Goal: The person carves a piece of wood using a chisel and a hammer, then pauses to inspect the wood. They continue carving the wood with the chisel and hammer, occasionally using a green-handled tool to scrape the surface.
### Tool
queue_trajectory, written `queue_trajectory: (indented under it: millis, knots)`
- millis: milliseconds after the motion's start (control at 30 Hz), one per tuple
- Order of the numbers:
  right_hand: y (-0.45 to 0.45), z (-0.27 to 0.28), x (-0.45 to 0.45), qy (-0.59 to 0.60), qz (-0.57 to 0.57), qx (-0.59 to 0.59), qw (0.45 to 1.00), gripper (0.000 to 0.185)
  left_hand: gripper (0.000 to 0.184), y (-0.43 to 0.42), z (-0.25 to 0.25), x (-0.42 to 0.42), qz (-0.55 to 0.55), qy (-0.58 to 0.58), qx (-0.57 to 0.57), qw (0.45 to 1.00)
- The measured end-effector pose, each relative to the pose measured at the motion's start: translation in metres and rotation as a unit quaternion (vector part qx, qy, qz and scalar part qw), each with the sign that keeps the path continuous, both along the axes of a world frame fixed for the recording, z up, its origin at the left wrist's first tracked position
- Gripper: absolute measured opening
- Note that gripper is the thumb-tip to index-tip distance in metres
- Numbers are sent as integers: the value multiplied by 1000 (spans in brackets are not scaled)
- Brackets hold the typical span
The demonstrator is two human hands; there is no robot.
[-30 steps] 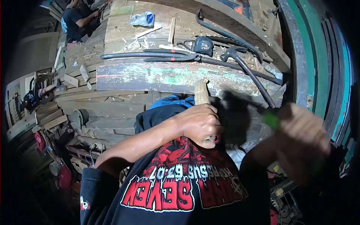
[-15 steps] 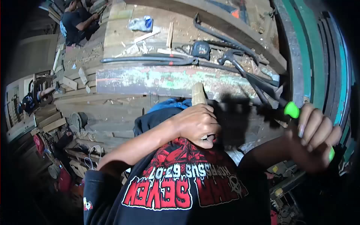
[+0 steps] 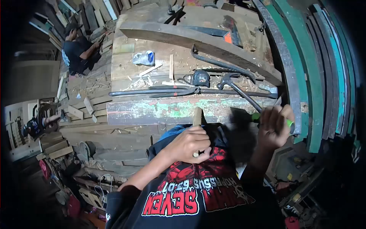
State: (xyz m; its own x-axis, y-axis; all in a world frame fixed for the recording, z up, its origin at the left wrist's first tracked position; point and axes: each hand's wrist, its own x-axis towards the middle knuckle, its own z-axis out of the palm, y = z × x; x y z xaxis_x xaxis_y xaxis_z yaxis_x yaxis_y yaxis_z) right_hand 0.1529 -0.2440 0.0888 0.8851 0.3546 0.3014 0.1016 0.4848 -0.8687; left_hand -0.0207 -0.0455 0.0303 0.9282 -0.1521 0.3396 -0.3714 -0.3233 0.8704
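My left hand (image 3: 190,143) is wrapped round a short tan wooden piece (image 3: 198,116), whose upper end stands against the near side of a worn plank (image 3: 141,110) with flaking green paint. To the right, my right hand (image 3: 275,124) is closed on a tool with a bright green and black handle (image 3: 256,117). The tool's far end is lost in dark shadow, so its kind is unclear. Just beyond that hand, a claw hammer (image 3: 244,96) lies on the bench. Long-handled pincers (image 3: 171,91) lie along the plank's far side.
A tape measure (image 3: 201,78), a pry bar (image 3: 225,65), a crumpled clear plastic item (image 3: 143,58) and wood shavings lie on the bench. A long beam (image 3: 198,44) crosses behind them. Green boards (image 3: 314,95) stand at right. Two people, one seated (image 3: 76,51), are at left.
My right hand has swung left with the green-handled tool, closer to the wooden piece. My left hand keeps its grip by the plank. The view has tilted up, showing more of the bench's far side.
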Motion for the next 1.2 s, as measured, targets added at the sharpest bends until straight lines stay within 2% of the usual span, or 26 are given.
queue_trajectory:
  millis: [133,267,333,433,467,533,600,633,700,767,833,900,1000,1067,1167,1200]
  knots:
    - [20,2,-7,-41,88,28,995,32,26,-5,-7,3,-16,-32,-30,999]
    - [37,54,10,-77,198,22,977,26,24,-7,-17,1,-36,-48,-41,997]
    - [42,87,18,-173,180,-25,968,21,23,-6,-21,-1,-44,-49,-41,997]
    - [55,82,7,-147,190,36,970,20,21,-7,-26,-3,-40,-54,-45,997]
    - [58,57,2,-77,234,47,968,22,21,-7,-29,-4,-35,-56,-47,997]
    - [60,-17,-12,-73,297,11,952,20,21,-6,-32,-7,-30,-57,-47,997]
    - [65,-34,-21,-94,270,-37,957,17,21,-6,-34,-8,-29,-56,-47,997]
    - [64,-24,-35,-42,216,-39,975,18,21,-7,-33,-11,-31,-54,-48,997]
    - [68,1,-33,-35,193,-4,981,18,21,-6,-34,-8,-33,-56,-45,997]
    - [66,39,-14,-100,268,66,956,22,17,-7,-36,-12,-41,-58,-54,996]
    - [58,53,1,-146,362,83,917,28,15,-7,-39,-12,-42,-62,-56,996]
    - [72,10,-26,-110,300,14,947,30,18,-7,-43,-12,-35,-62,-51,996]
    - [75,1,-39,-101,253,-61,960,32,19,-7,-41,-13,-33,-71,-41,996]
    - [69,12,-41,-126,261,-37,956,32,19,-8,-41,-12,-38,-71,-40,996]
    - [51,61,-13,-169,382,35,908,23,15,-9,-40,-13,-39,-70,-36,996]
    - [53,58,-14,-164,372,66,911,24,15,-7,-39,-13,-46,-59,-24,997]
